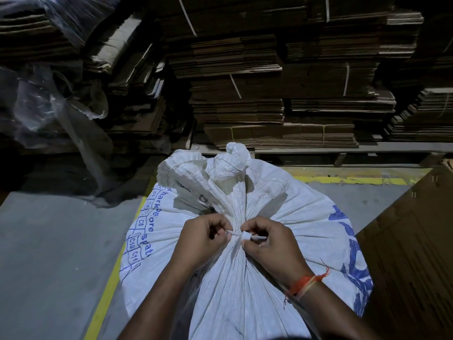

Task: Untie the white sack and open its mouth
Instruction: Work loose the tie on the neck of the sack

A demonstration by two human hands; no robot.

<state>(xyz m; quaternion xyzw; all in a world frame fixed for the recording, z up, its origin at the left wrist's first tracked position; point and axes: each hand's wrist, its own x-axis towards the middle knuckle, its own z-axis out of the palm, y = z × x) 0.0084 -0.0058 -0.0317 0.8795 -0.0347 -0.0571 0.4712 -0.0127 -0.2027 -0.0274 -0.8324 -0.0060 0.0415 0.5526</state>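
Note:
A full white woven sack [282, 217] with blue print stands upright in front of me on the floor. Its mouth is bunched into a neck, and the loose gathered top [220, 168] flares up beyond it. A thin white tie [239, 234] is wound around the neck. My left hand [201, 238] pinches the left end of the tie. My right hand [268, 244] pinches the other end and the knot, just to the right of the neck. A red thread band circles my right wrist.
Tall stacks of flattened brown cardboard [282, 94] fill the back on a low pallet. Clear plastic sheeting [49, 106] hangs at the left. A brown carton [411, 241] stands close on the right. Yellow floor lines [107, 290] run beside the sack on grey concrete.

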